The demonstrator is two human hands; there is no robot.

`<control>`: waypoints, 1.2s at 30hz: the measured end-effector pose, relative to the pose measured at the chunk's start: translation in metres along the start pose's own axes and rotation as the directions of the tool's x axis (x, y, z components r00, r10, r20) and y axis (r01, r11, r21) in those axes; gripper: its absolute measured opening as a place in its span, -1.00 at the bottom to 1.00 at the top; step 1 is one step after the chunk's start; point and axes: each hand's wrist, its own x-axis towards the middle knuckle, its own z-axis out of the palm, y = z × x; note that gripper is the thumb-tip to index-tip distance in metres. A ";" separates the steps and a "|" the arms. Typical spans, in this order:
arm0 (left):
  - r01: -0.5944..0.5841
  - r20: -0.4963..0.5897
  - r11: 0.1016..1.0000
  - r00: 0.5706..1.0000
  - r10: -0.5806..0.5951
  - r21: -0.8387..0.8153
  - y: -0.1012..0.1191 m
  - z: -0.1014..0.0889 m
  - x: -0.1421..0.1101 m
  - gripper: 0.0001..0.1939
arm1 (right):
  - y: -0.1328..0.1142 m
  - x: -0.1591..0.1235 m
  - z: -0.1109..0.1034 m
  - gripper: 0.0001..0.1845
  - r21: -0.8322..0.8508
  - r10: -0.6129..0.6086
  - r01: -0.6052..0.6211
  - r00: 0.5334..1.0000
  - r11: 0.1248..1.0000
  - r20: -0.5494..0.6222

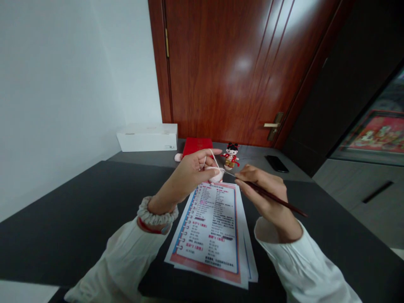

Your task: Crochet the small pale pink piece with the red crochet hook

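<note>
Right, closest to you, your left hand (189, 172) has its thumb and fingers drawn in around a small pale-pink crocheted piece (216, 174), and white yarn (212, 158) runs from that piece up to your raised fingertips. Your right hand (263, 193) has its fingers closed together on a slim crochet hook (271, 197), whose dark handle runs back past your knuckles. Its fine tip reaches the pink piece just beyond your left fingers, but whether it enters a stitch is too small to make out.

Below your fingers lie stacked printed sheets (214, 231), their small text hard to read, on a dark desk (78, 210). A ruffled white scrunchie (157, 212) circles your left wrist.

Past your fingertips, a pink object (178, 157) is partly hidden behind your left hand. Beyond it are a red book (198, 146) and a small doll (231, 155), with a black phone (276, 163) off past your right fingers. Farther back are a white box (147, 137) and a reddish-brown wooden door (221, 71) with a brass lever handle (274, 125).
</note>
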 end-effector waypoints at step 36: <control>-0.040 0.045 0.999 0.998 0.039 0.020 0.004 -0.003 -0.003 -0.53 | -0.004 0.001 -0.005 -0.84 0.011 -0.079 0.079 0.992 0.997 0.101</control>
